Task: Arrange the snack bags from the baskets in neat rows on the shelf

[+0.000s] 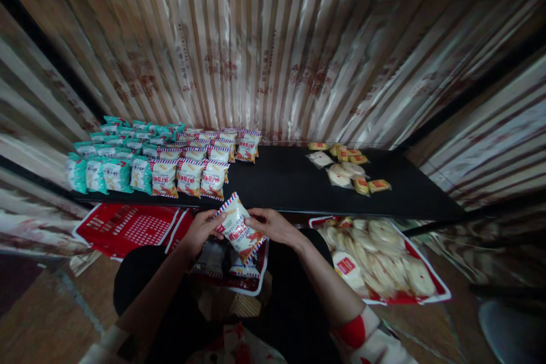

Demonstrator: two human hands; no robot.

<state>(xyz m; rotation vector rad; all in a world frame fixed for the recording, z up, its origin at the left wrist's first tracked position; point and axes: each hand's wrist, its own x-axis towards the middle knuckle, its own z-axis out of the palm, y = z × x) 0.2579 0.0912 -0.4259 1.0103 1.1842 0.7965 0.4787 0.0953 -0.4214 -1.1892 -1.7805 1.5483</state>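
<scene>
Both hands hold one snack packet (239, 232) above a red basket (251, 276), just short of the table (281, 182). The left hand (200, 233) pinches its left edge; the right hand (273, 226) grips its right edge, fingers curled. Packet rows (170, 162) line the table's left.

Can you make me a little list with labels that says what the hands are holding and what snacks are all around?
Left hand: grips one end of the snack packet
Right hand: grips its other side
Red-striped packets: rows on the black table
Teal packets: rows at the table's left end
Small yellow packets: loose pile, right side
Red basket: below the table, left
Round cracker packs: heaped in a red tray, right
</scene>
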